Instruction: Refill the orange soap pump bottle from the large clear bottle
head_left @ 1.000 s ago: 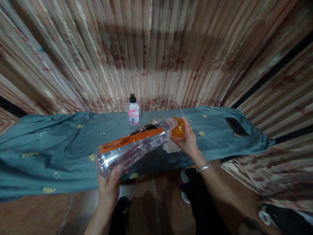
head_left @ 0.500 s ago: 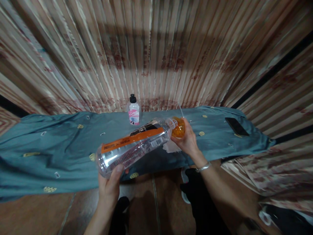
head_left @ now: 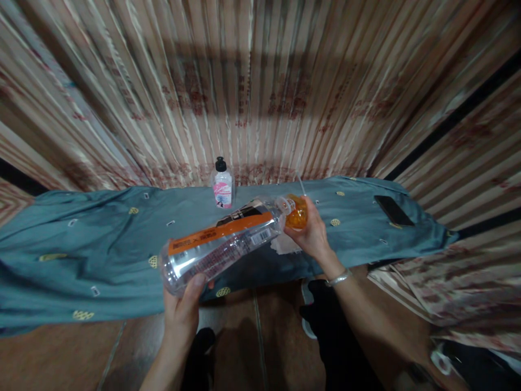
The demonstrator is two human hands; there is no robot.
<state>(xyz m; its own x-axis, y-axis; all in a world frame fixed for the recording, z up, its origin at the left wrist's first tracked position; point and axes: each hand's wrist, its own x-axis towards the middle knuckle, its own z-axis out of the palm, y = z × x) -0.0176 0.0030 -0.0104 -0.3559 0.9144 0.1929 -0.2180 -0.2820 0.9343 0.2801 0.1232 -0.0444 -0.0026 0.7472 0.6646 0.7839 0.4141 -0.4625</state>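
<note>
A large clear bottle point(head_left: 222, 241) with an orange label is held above the near edge of a teal cloth point(head_left: 81, 255), tilted with its base low at the near left and its neck raised toward the far right. The base is gripped by the left hand point(head_left: 183, 312), whose thumb is pressed on the near side while the other fingers are wrapped round underneath. The bottle's mouth is set against a small orange container point(head_left: 296, 212), around which the fingers of the right hand point(head_left: 311, 236) are closed. A thin pale stick point(head_left: 302, 186) rises from the container. Pouring is judged to be under way: the neck has been brought to the container, but no stream can be made out, and how much is left in the bottle cannot be told. A crumpled white tissue point(head_left: 280, 245) lies under the right hand. A pump bottle point(head_left: 222, 187) with a pink label stands upright at the far edge, and a dark phone point(head_left: 393, 210) lies well apart on the right.
</note>
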